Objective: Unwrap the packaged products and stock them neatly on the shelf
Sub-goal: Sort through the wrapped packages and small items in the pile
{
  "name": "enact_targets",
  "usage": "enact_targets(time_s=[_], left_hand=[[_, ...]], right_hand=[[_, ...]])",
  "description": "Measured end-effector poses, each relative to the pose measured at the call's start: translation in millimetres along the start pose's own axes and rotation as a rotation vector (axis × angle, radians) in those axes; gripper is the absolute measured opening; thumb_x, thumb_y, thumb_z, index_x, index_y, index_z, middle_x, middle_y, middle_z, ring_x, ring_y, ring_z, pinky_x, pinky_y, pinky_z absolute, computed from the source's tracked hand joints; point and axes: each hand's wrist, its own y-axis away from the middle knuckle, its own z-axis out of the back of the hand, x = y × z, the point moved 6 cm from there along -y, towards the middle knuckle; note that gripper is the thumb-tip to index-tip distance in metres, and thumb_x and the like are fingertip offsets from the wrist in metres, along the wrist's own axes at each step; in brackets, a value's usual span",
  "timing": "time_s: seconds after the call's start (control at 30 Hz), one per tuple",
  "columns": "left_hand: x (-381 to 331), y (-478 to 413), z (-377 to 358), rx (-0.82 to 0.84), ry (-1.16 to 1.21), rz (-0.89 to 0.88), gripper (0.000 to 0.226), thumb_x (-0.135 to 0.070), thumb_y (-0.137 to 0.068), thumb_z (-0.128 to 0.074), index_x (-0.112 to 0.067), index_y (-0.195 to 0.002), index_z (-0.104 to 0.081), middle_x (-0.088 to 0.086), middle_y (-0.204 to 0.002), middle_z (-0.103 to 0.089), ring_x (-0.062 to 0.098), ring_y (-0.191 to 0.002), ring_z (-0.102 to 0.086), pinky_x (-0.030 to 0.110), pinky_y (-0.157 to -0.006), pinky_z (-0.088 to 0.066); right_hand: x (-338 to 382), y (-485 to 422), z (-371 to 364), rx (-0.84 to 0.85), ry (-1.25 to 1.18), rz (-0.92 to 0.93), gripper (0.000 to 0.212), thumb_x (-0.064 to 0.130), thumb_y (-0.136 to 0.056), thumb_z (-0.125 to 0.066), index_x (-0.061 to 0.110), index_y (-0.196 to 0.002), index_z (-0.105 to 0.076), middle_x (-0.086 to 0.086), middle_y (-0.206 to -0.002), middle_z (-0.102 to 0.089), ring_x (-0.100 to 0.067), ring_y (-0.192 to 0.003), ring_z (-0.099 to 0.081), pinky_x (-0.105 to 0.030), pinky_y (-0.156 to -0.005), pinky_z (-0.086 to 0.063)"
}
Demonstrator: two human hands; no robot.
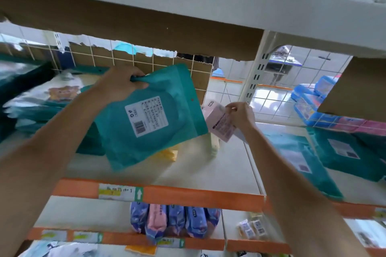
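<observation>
Two bare hands are raised in front of a white shelf (208,165) with an orange front strip (198,196). At the centre of the frame the left hand (120,83) holds a teal pouch (150,115) by its top edge, the fingers (135,74) curled over the crumpled corner and the thumb pressed beneath. The pouch hangs tilted, its white barcode label (146,116) facing the camera, its lower end above the shelf board and not touching it. Just to its right, the right hand (240,116) pinches a pale pink packet (219,123) between thumb and fingertips; the packet's left edge is hidden behind the teal pouch.

More teal pouches lie stacked on the shelf at the left edge of the frame (41,115), and others lie flat at the right (344,152). Blue boxes (313,100) sit behind a wire grid (146,60) at the upper right. A price tag (119,192) sits on the orange strip. On the shelf below, purple and pink packs (173,221) stand side by side at the bottom centre.
</observation>
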Motion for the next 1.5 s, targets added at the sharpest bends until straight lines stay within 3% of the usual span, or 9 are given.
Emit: enact_targets(time_s=[0.33, 0.53, 0.67, 0.9, 1.13, 1.23, 1.3, 1.4, 1.5], left_hand=[[6.0, -25.3, -5.8, 0.073, 0.077, 0.03, 0.022, -0.019, -0.089, -0.06, -0.007, -0.107, -0.065, -0.001, -0.08, -0.058, 0.004, -0.066, -0.05, 0.014, -0.056, -0.035], [12.0, -31.8, -8.6, 0.081, 0.084, 0.037, 0.018, -0.019, -0.089, -0.061, -0.008, -0.103, -0.065, -0.004, -0.077, -0.056, 0.003, -0.067, -0.051, 0.018, -0.057, -0.036], [11.6, -31.6, -8.7, 0.091, 0.151, 0.029, 0.017, -0.018, -0.089, -0.06, -0.008, -0.102, -0.065, 0.005, -0.086, -0.062, 0.007, -0.068, -0.054, 0.019, -0.058, -0.039], [15.2, -27.4, 1.4, 0.027, 0.286, -0.016, 0.02, -0.016, -0.089, -0.061, -0.011, -0.108, -0.066, 0.004, -0.092, -0.063, 0.015, -0.077, -0.057, 0.021, -0.067, -0.043], [33.5, -17.6, 33.0, -0.013, 0.55, -0.046, 0.019, -0.014, -0.089, -0.061, -0.015, -0.106, -0.066, 0.002, -0.09, -0.064, 0.006, -0.07, -0.057, 0.016, -0.065, -0.045], [48.9, -6.9, 52.8, -0.019, 0.603, -0.031, 0.021, -0.014, -0.088, -0.062, -0.007, -0.107, -0.066, 0.011, -0.099, -0.067, 0.017, -0.08, -0.063, 0.028, -0.077, -0.051], [60.7, 1.5, 65.0, -0.009, 0.655, -0.013, 0.024, -0.013, -0.088, -0.062, -0.005, -0.11, -0.065, 0.015, -0.105, -0.066, 0.024, -0.088, -0.064, 0.035, -0.087, -0.051], [82.9, 13.1, 77.9, 0.055, 0.74, 0.012, 0.022, -0.012, -0.09, -0.059, -0.013, -0.111, -0.063, 0.004, -0.098, -0.064, 0.01, -0.074, -0.061, 0.019, -0.07, -0.051], [113.0, 24.7, 86.7, 0.108, 0.773, 0.103, 0.02, -0.014, -0.089, -0.061, -0.009, -0.108, -0.064, 0.009, -0.106, -0.066, 0.023, -0.089, -0.064, 0.034, -0.084, -0.053]], right_hand=[[-1.4, -41.4, -57.8, 0.144, -0.036, -0.036, 0.022, 0.016, -0.093, -0.052, 0.011, -0.09, -0.073, -0.009, -0.088, -0.071, -0.021, -0.079, -0.065, -0.037, -0.077, -0.056], [-8.4, -40.6, -65.0, 0.16, 0.015, 0.017, 0.018, 0.02, -0.092, -0.057, 0.012, -0.103, -0.069, -0.006, -0.105, -0.069, -0.014, -0.08, -0.063, -0.032, -0.075, -0.056], [1.1, -33.6, -51.5, 0.063, 0.024, 0.128, 0.024, 0.018, -0.093, -0.056, 0.013, -0.116, -0.063, -0.008, -0.113, -0.067, -0.019, -0.092, -0.065, -0.034, -0.08, -0.054], [19.9, 7.9, -33.7, -0.004, -0.074, 0.203, 0.046, 0.015, -0.095, -0.053, 0.02, -0.139, -0.042, -0.005, -0.141, -0.046, -0.022, -0.129, -0.043, -0.037, -0.103, -0.037], [65.3, 67.7, -17.8, -0.173, 0.044, 0.282, 0.064, -0.002, -0.089, -0.055, 0.013, -0.146, -0.029, -0.009, -0.15, -0.034, -0.026, -0.138, -0.031, -0.041, -0.113, -0.027], [85.9, 96.3, -20.2, -0.285, 0.035, 0.3, 0.072, -0.001, -0.085, -0.059, 0.012, -0.147, -0.026, -0.009, -0.153, -0.028, -0.025, -0.141, -0.026, -0.045, -0.115, -0.024], [101.0, 116.5, -25.8, -0.341, -0.002, 0.35, 0.074, 0.001, -0.082, -0.06, 0.011, -0.146, -0.025, -0.012, -0.153, -0.027, -0.026, -0.141, -0.025, -0.046, -0.115, -0.023], [125.6, 146.7, -40.7, -0.399, -0.031, 0.435, 0.077, 0.013, -0.08, -0.059, 0.01, -0.147, -0.022, -0.015, -0.153, -0.026, -0.027, -0.142, -0.023, -0.045, -0.114, -0.025], [143.4, 168.7, -54.0, -0.45, -0.075, 0.438, 0.085, 0.018, -0.081, -0.068, 0.017, -0.148, -0.017, -0.012, -0.155, -0.022, -0.022, -0.142, -0.021, -0.054, -0.109, -0.031]])
